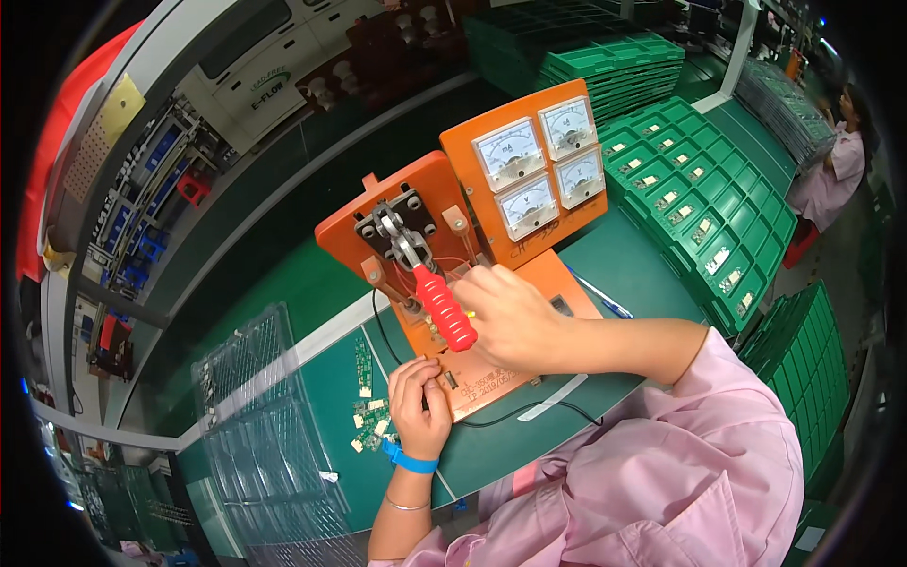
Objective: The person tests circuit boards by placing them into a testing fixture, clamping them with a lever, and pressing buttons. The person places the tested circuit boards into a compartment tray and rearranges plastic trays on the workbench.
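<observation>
My right hand (pixel 518 317) is closed beside the red ribbed handle (pixel 444 310) of a metal toggle clamp (pixel 402 236), over the orange test fixture's base (pixel 491 383). Its fingertips go behind the handle, so what they hold is hidden. At the base's left edge rests my left hand (pixel 418 402), fingers curled in and pressed together; whatever is in them does not show. A blue band circles that wrist. Several small green circuit boards (pixel 373 416) with white connectors lie on the table just left of it. The clamp is mounted on the fixture's upright orange plate (pixel 350 222).
An orange meter panel (pixel 463 142) with several dials stands behind the fixture. On the right, a green compartment tray (pixel 756 208) holds several boards; more green trays (pixel 614 61) are stacked behind. Clear plastic trays (pixel 274 444) lie left. A pen (pixel 600 293) and black cable (pixel 557 404) are nearby.
</observation>
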`<action>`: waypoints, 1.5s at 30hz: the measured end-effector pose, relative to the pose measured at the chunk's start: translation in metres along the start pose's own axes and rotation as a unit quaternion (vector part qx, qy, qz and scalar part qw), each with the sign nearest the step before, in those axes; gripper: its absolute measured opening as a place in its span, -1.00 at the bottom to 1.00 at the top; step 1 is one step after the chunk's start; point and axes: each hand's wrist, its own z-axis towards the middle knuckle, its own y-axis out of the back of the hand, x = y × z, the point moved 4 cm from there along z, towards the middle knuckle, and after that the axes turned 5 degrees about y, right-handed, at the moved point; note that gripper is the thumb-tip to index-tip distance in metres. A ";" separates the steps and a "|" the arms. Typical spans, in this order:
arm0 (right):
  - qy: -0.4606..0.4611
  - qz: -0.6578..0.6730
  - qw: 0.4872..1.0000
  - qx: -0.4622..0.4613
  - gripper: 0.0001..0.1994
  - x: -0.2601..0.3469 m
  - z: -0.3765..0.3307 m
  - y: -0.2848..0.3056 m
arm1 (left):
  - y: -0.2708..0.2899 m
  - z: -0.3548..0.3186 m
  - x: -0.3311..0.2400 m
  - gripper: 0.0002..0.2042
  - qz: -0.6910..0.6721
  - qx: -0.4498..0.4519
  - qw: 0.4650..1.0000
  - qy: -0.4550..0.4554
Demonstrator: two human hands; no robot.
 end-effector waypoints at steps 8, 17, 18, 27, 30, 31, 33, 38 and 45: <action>0.014 -0.021 0.999 0.021 -0.77 -0.002 -0.011 -0.012 | 0.002 0.001 0.008 -0.84 -0.038 0.006 0.998 0.048; -0.099 0.109 0.989 -0.021 -0.76 -0.002 -0.067 0.010 | 0.005 0.043 -0.015 -0.80 -0.074 -0.010 0.993 0.097; -0.108 0.116 0.987 -0.017 -0.77 -0.003 -0.072 0.007 | 0.004 0.048 -0.015 -0.79 -0.026 0.005 0.998 0.056; -0.122 0.112 0.986 -0.020 -0.81 -0.005 -0.073 0.005 | 0.001 0.047 -0.010 -0.76 0.023 -0.026 0.999 -0.013; -0.121 0.109 0.986 -0.019 -0.81 -0.005 -0.074 0.004 | 0.002 0.045 -0.014 -0.76 0.036 -0.068 0.996 -0.035; -0.120 0.109 0.987 -0.019 -0.81 -0.005 -0.074 0.004 | 0.002 0.046 -0.015 -0.76 0.055 -0.062 0.995 -0.058; -0.119 0.108 0.987 -0.020 -0.82 -0.005 -0.074 0.004 | 0.000 0.046 -0.015 -0.76 0.093 -0.051 0.989 -0.106; -0.112 0.104 0.988 0.002 -0.79 -0.003 -0.075 0.006 | -0.003 0.044 -0.012 -0.77 0.102 -0.052 0.985 -0.130; -0.181 0.196 0.960 -0.086 -0.76 -0.008 -0.040 0.029 | 0.026 0.052 -0.002 -0.80 0.018 -0.110 0.993 -0.027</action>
